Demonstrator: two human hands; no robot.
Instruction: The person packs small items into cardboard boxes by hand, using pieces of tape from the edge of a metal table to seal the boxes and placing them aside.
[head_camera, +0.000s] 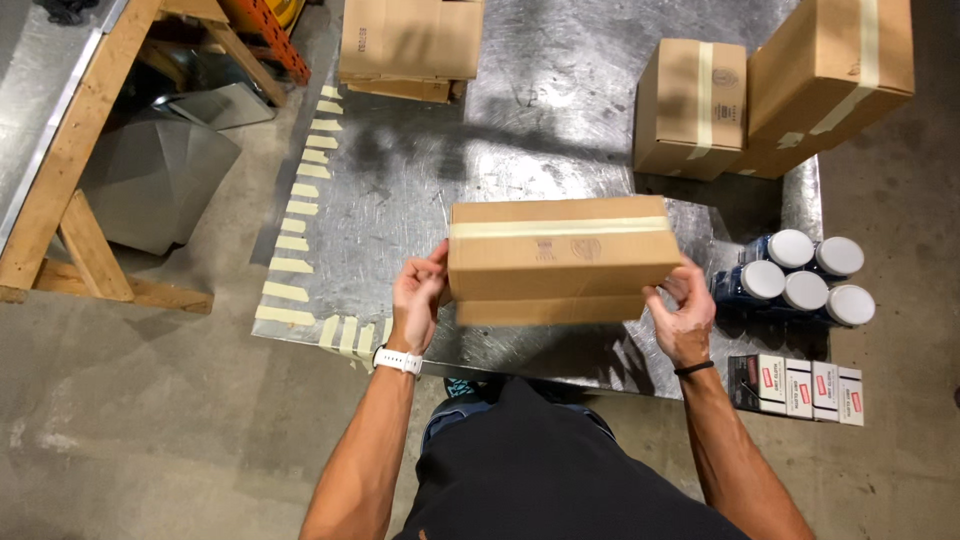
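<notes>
At the centre of the frame, a person held a long taped cardboard box (562, 258) above a sheet-metal counter (420, 190). Left hand (418, 298) pressed the box's left end, fingers curled on it; right hand (682, 318) clasped the right end, so both grips were closed on the box. It hung level, clear of the counter. Two more taped boxes (775, 90) stood at upper right, another (410, 40) at top centre. White-capped bottles (800, 278) clustered at right, small cartons (797, 388) below them. Strips of masking tape (300, 210) lined the counter's left edge. Held only by its ends, the box could slip if either grip loosened, and a swing to the right could knock the bottles over.
</notes>
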